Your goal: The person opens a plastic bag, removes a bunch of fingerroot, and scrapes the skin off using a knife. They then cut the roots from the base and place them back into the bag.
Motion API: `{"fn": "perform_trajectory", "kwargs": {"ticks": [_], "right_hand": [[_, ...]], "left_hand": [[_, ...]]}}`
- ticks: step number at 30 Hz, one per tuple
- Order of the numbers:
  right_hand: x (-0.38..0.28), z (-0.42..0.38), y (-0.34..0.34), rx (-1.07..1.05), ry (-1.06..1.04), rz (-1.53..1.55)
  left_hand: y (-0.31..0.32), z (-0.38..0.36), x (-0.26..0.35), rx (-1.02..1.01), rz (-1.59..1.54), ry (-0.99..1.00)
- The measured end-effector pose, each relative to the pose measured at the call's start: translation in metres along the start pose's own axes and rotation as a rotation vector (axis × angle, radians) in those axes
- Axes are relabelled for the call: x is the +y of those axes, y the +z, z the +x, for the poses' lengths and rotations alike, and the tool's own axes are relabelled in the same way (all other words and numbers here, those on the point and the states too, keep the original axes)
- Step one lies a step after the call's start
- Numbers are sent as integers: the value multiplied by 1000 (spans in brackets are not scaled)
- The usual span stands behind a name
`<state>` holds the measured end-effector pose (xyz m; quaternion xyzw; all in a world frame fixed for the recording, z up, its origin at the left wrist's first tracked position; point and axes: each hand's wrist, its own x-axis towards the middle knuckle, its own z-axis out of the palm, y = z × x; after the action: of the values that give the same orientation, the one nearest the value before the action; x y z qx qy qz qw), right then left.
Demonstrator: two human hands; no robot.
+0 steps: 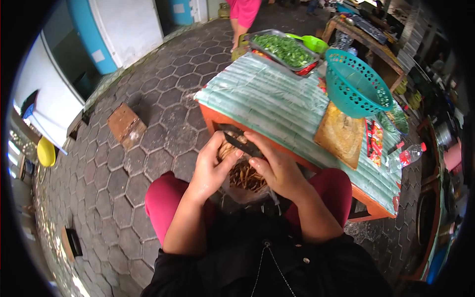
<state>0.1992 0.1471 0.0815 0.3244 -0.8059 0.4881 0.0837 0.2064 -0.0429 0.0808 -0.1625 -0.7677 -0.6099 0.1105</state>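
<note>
The pale, knobbly piece sits in front of me, low between my knees and just off the edge of the table. My left hand is closed around it, thumb toward the blade, probably to stop it rolling; my fingers hide too much for me to say exactly what it is. My right hand grips a dark-bladed knife, index finger along the blade and thumb tip near it, which I take to be for fine control. The blade lies against or just over the piece; I can't tell which.

Right below my hands, an open plastic bag holds thin brown pieces. Sitting there, it would likely catch anything that drops.

The table stands ahead and to my right, its striped cover probably there to spare the wood. On its near right part lies a worn board, with the teal basket just behind it, red packets beside it and a clear bottle near the edge. Chopped greens fill a tray at the far end, perhaps put there to be out of my way. Beyond it stands another person in pink.
</note>
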Motion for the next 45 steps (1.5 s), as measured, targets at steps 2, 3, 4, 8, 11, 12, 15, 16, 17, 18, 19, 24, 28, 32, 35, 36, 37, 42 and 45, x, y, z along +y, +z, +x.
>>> {"fn": "perform_trajectory", "kwargs": {"ticks": [2,3,4,8,11,12,15,16,17,18,19,24,28,32,35,36,37,42,45], "right_hand": [[3,0,2,13,-50,-28],[3,0,1,7,-42,-37],[2,0,1,2,-33,-49],[0,0,0,-24,9,-53],[2,0,2,33,-86,-87],[0,0,1,5,-27,-41],[-3,0,-3,-47,-1,-60],[-3,0,-3,-35,-3,-69],[-2,0,-1,-30,-17,-75],[0,0,1,-27,-32,-78],[2,-1,3,-10,-54,-94],[6,-2,8,-21,-7,-66],[10,-4,12,-17,31,-24],[12,-3,14,11,3,62],[7,-4,13,-8,89,169],[5,-4,14,-17,141,236],[5,-3,14,-17,130,249],[9,-3,16,-41,211,436],[12,-3,14,-67,234,468]], "left_hand": [[0,0,-5,3,-97,-5],[0,0,-4,-10,-136,-11],[0,-1,-2,-2,-132,-13],[-2,-1,-3,-23,-190,-45],[-6,-1,-8,-67,-226,-113],[-3,0,-9,-56,-231,-65],[-5,0,-1,-84,-235,-100],[-4,0,-1,-93,-237,-89],[-4,0,0,-88,-235,-93],[-4,-1,0,-80,-231,-99],[-2,-1,1,-72,-233,-95],[-2,-3,0,-80,-248,-111],[-2,-5,1,-92,-209,-121],[-7,-7,-3,-121,-279,-189],[-6,-8,-7,-111,-309,-189],[-4,-11,-10,-94,-303,-209],[-2,-10,-12,-69,-212,-159],[4,-11,-8,8,292,134],[4,-12,-9,-24,73,24]]}}
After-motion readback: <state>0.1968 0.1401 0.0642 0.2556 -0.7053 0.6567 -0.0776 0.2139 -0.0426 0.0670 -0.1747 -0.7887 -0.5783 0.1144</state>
